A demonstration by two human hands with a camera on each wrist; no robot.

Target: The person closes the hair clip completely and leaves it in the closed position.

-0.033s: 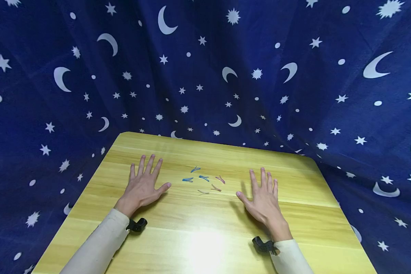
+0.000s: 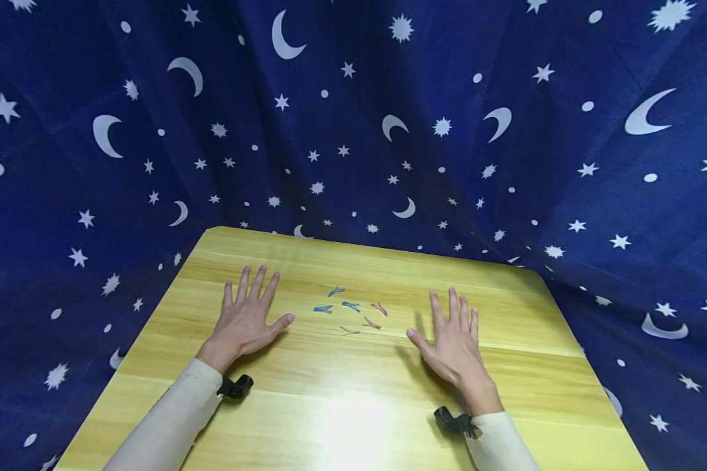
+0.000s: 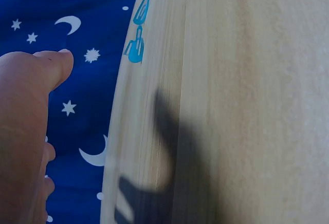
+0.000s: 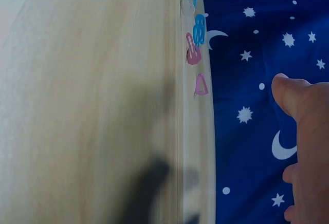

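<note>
Several small hair snap clips lie apart in a loose group at the middle of the table. Three are blue: a far one [image 2: 336, 291], a left one [image 2: 323, 309] and a middle one [image 2: 351, 306]. To their right are a pink clip [image 2: 380, 308] and a reddish clip [image 2: 372, 323]; a pale clip [image 2: 349, 331] lies nearest the person. The left hand [image 2: 244, 324], palm down with fingers spread, is left of the clips. On their right, the right hand [image 2: 453, 350] is spread likewise, casting a shadow. Neither hand touches a clip.
The clips lie on a light wooden table [image 2: 306, 373] with rounded far corners. A dark blue curtain [image 2: 353, 176] with moons and stars hangs behind it and at both sides. Black wrist cameras sit on the left cuff [image 2: 235, 387] and right cuff [image 2: 452, 422].
</note>
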